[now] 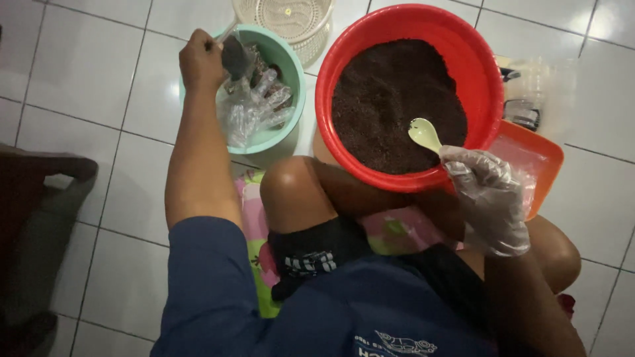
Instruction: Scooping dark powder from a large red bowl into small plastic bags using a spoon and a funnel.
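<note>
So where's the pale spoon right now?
The spoon is in the gloved right hand, its bowl over the dark grains in the red basin, right of centre.

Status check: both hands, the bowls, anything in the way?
Left hand bare, holding small filled bag over green bowl. Right hand gloved, gripping pale spoon in red basin of dark grains. No obstruction seen.

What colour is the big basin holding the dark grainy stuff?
The basin is bright red, shown in the head view.
</note>
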